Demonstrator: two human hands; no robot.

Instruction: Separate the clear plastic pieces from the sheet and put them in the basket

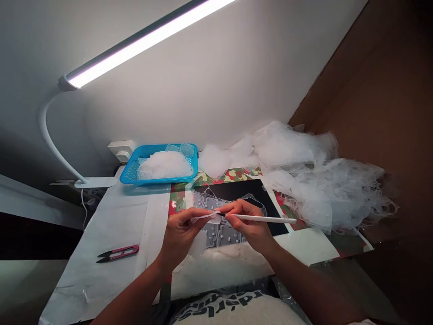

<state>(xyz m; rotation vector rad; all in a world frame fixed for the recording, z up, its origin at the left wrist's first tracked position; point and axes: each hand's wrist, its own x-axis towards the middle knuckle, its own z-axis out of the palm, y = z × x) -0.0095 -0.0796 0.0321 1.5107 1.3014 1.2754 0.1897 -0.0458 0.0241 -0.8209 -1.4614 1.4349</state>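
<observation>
Over the paper-covered desk (94,284), the left hand (181,234) is pinched shut on a scrap of thin, translucent film (204,217). The right hand (246,225) is clamped around a slim, smooth white stick (260,219), whose dark tip meets the scrap where the fingertips of both hands almost touch.

Under the hands, a clear moulded sheet (216,234) with small raised bumps lies on a glossy black board (243,194), which sits on a red-and-green patterned mat (216,177). At 9 o'clock, red-handled snips (118,253) with dark pointed blades rest on the paper. At 11 o'clock, a blue mesh basket (158,177) holds a soft white mound (164,164) and a few clear pieces. At 2 o'clock, a billowing heap of clear film (324,189), stringy at its edges, spreads against a brown card wall (389,90). A long white lamp (145,45) arcs overhead on a curved arm.
</observation>
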